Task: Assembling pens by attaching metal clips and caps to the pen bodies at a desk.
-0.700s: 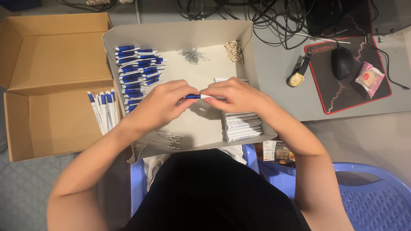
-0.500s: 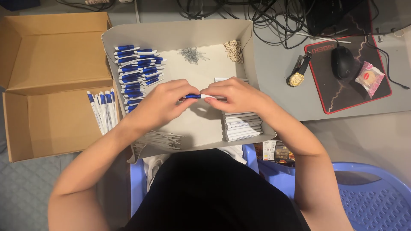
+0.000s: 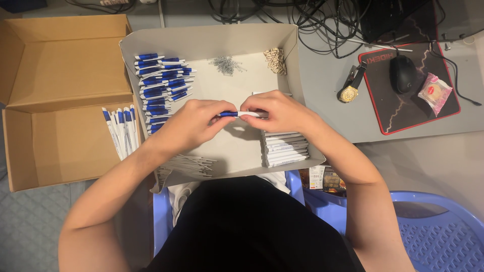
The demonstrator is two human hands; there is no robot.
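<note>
Between the two sets of fingers, over the middle of a shallow grey tray (image 3: 297,60), lies a pen (image 3: 241,114) held level, its blue part toward the left and its white barrel toward the right. The left hand (image 3: 194,123) pinches the blue end with thumb and fingers closed narrowly on it; the right hand (image 3: 276,112) closes on the white end in the same way. Whether the two parts are fully joined is hard to tell, since the fingers cover the ends.

Just near of the right hand, a stack of white barrels (image 3: 285,147) lies inside the tray. At the tray's left side sits a pile of blue parts (image 3: 160,80). A small heap of metal springs (image 3: 226,64) and a clump of pale small pieces (image 3: 275,59) lie at its far side, and thin white rods (image 3: 189,165) at its near left corner.

Left of the tray, an open cardboard box (image 3: 55,80) holds a row of finished blue-and-white pens (image 3: 121,130). To the right on the desk (image 3: 327,108) lie a wristwatch (image 3: 350,89), a mouse (image 3: 402,74) on a dark mat (image 3: 418,113), and a pink wrapped snack (image 3: 434,92).
</note>
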